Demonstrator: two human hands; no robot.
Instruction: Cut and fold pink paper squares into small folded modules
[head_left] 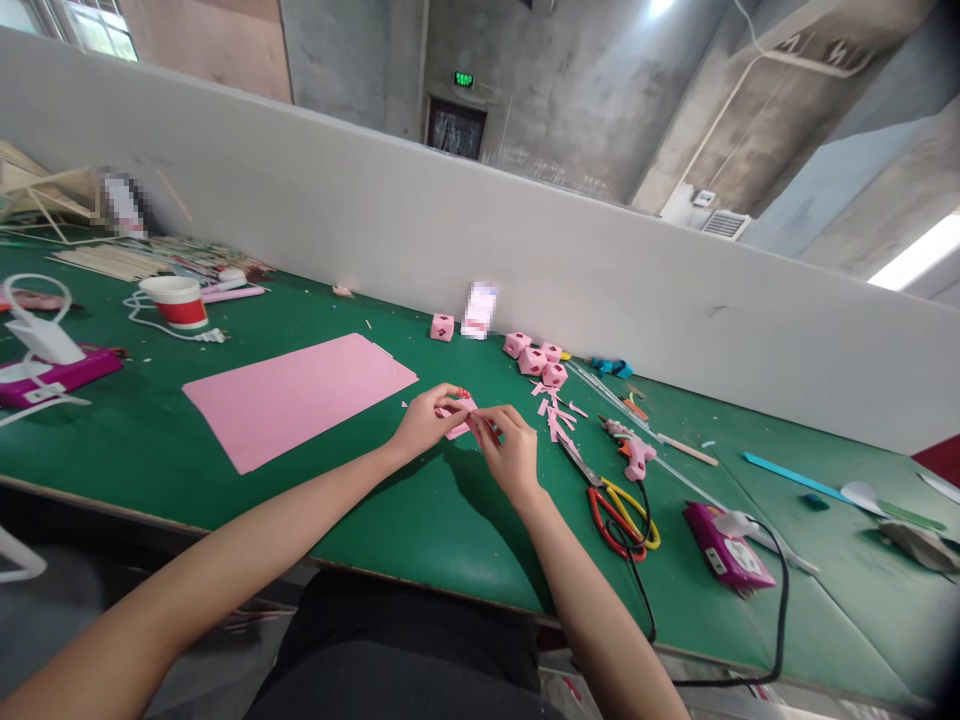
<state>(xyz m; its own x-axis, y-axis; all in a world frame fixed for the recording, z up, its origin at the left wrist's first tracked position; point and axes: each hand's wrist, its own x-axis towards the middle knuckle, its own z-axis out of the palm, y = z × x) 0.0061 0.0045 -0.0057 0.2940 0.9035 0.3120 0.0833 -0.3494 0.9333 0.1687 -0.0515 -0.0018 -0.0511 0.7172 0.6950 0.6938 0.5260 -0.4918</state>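
Observation:
My left hand (424, 424) and my right hand (510, 448) meet over the green table, their fingers closed on a small pink paper piece (459, 428). Fingers cover much of it, so its full shape is hidden. To the left lies a large pink sheet (300, 400), flat on the table. Several pink paper cubes (532, 360) with cut-out openings are grouped beyond my right hand, and one more pink cube (442, 327) sits apart by the partition. Pink paper scraps (556, 412) lie in front of the group. Scissors (611, 510) with red and yellow handles rest right of my right hand.
A pink glue gun (639, 457) lies right of the scissors, its black cord running past a purple power strip (727, 545). At left stand a paper cup (174, 302) and another purple power strip (60, 375). A grey partition (360, 220) borders the table (360, 540) behind.

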